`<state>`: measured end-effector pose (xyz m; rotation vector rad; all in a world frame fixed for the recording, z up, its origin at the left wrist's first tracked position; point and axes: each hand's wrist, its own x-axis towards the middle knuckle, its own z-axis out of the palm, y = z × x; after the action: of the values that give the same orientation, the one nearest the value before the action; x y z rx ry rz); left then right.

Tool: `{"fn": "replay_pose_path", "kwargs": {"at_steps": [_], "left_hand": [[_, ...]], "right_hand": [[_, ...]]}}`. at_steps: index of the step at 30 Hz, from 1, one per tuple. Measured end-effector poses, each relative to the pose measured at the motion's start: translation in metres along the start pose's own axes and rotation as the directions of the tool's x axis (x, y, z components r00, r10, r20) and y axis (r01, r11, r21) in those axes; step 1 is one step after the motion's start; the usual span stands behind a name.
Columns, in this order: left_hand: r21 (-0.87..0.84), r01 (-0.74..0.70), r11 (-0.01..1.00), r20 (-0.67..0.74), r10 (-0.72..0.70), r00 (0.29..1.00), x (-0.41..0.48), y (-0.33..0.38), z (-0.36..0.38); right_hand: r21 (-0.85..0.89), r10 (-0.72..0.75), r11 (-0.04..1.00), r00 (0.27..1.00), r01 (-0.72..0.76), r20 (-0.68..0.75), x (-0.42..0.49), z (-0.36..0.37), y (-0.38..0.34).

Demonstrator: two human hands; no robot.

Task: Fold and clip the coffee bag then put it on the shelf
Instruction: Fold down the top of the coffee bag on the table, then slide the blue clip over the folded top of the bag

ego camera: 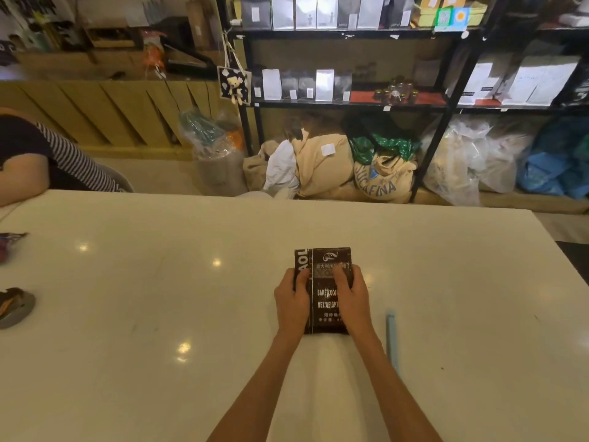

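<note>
A dark brown coffee bag (325,260) with white lettering lies flat on the white table (159,282), its top end pointing away from me. My left hand (291,298) grips the bag's left side, thumb pressed on its face. My right hand (349,295) holds the right side, fingers curled over the front. A long light-blue clip (391,336) rests on the table just right of my right forearm, apart from the bag. The black metal shelf (350,105) stands beyond the table's far edge.
The shelf carries white and dark bags and small jars (396,92). Burlap sacks (382,180) and plastic bags sit on the floor beneath it. Another person's arm (22,173) leans on the table's far left. Small objects (14,306) lie at the left edge.
</note>
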<state>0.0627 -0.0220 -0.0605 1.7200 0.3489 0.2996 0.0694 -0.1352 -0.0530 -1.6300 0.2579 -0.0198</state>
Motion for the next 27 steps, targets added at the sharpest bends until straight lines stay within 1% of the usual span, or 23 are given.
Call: {"fn": "replay_pose_path", "kwargs": {"at_steps": [1, 2, 3, 7, 8, 10, 12, 13, 14, 15, 17, 18, 19, 21, 22, 23, 24, 25, 26, 27], "left_hand": [[0.005, 0.000, 1.000, 0.006, -0.001, 1.000, 0.001, -0.002, 0.000], [0.011, -0.001, 1.000, 0.012, 0.001, 1.000, 0.002, -0.004, -0.001], [0.010, -0.006, 1.000, 0.017, 0.006, 1.000, 0.004, -0.006, -0.002], [-0.030, 0.000, 1.000, 0.014, 0.001, 1.000, 0.008, -0.006, -0.001], [-0.036, -0.001, 0.999, 0.020, 0.002, 1.000, 0.008, -0.005, -0.001], [-0.027, -0.019, 0.999, 0.040, 0.020, 0.999, 0.008, -0.004, -0.002], [-0.002, -0.042, 0.999, 0.056, 0.042, 0.998, 0.008, -0.006, -0.004], [0.014, -0.058, 0.998, 0.060, 0.057, 0.997, 0.008, -0.008, -0.004], [0.034, -0.073, 0.997, 0.062, 0.071, 0.996, 0.008, -0.009, -0.004], [0.048, -0.084, 0.995, 0.065, 0.081, 0.995, 0.007, -0.009, -0.004], [0.068, -0.113, 0.991, 0.064, 0.108, 0.992, 0.008, -0.009, -0.004], [0.082, -0.128, 0.988, 0.068, 0.122, 0.990, 0.008, -0.010, -0.005], [0.095, -0.138, 0.986, 0.075, 0.131, 0.989, 0.009, -0.009, -0.005], [0.105, -0.157, 0.982, 0.093, 0.147, 0.985, 0.010, -0.009, -0.006], [0.104, -0.161, 0.981, 0.111, 0.149, 0.983, 0.010, -0.011, -0.006], [0.097, -0.162, 0.982, 0.137, 0.148, 0.979, 0.011, -0.011, -0.005], [0.090, -0.167, 0.982, 0.160, 0.152, 0.975, 0.011, -0.012, -0.005], [0.085, -0.178, 0.980, 0.176, 0.161, 0.971, 0.012, -0.013, -0.003], [0.085, -0.197, 0.977, 0.185, 0.179, 0.966, 0.011, -0.015, -0.002], [0.079, -0.202, 0.976, 0.198, 0.183, 0.963, 0.010, -0.014, -0.001]], "right_hand": [[0.032, 0.034, 0.999, 0.997, -0.036, 0.070, 0.002, -0.004, 0.003], [0.031, 0.045, 0.998, 0.994, -0.049, 0.104, 0.003, -0.006, 0.005], [0.013, 0.039, 0.999, 0.994, -0.040, 0.100, 0.003, -0.008, 0.007], [-0.032, -0.001, 0.999, 0.998, -0.001, -0.059, 0.006, -0.003, 0.006], [-0.037, -0.010, 0.999, 0.997, 0.007, -0.077, 0.006, -0.002, 0.006], [-0.065, -0.012, 0.998, 0.998, 0.008, -0.058, 0.007, 0.000, 0.004], [-0.168, -0.013, 0.986, 1.000, 0.017, 0.025, 0.007, -0.005, -0.003], [-0.257, -0.029, 0.965, 0.997, 0.045, 0.066, 0.006, -0.012, -0.007], [-0.361, -0.061, 0.929, 0.996, 0.083, 0.071, 0.003, -0.022, -0.010], [-0.460, -0.102, 0.883, 0.995, 0.096, 0.012, -0.003, -0.036, -0.012], [-0.563, -0.160, 0.826, 0.969, 0.027, -0.188, -0.024, -0.072, -0.013], [-0.591, -0.156, 0.806, 0.953, -0.029, -0.260, -0.038, -0.089, -0.009], [-0.625, -0.121, 0.776, 0.950, -0.089, -0.287, -0.054, -0.104, -0.004], [-0.667, 0.037, 0.717, 0.966, -0.205, -0.257, -0.083, -0.116, 0.004], [-0.696, 0.109, 0.678, 0.968, -0.238, -0.225, -0.093, -0.115, 0.012], [-0.740, 0.117, 0.638, 0.977, -0.212, -0.179, -0.101, -0.112, 0.020], [-0.780, 0.089, 0.606, 0.987, -0.158, -0.131, -0.105, -0.110, 0.029], [-0.792, 0.050, 0.599, 0.993, -0.114, -0.105, -0.107, -0.110, 0.035], [-0.768, 0.028, 0.632, 0.993, -0.104, -0.111, -0.106, -0.113, 0.036], [-0.716, 0.019, 0.691, 0.993, -0.100, -0.120, -0.104, -0.117, 0.034]]}}
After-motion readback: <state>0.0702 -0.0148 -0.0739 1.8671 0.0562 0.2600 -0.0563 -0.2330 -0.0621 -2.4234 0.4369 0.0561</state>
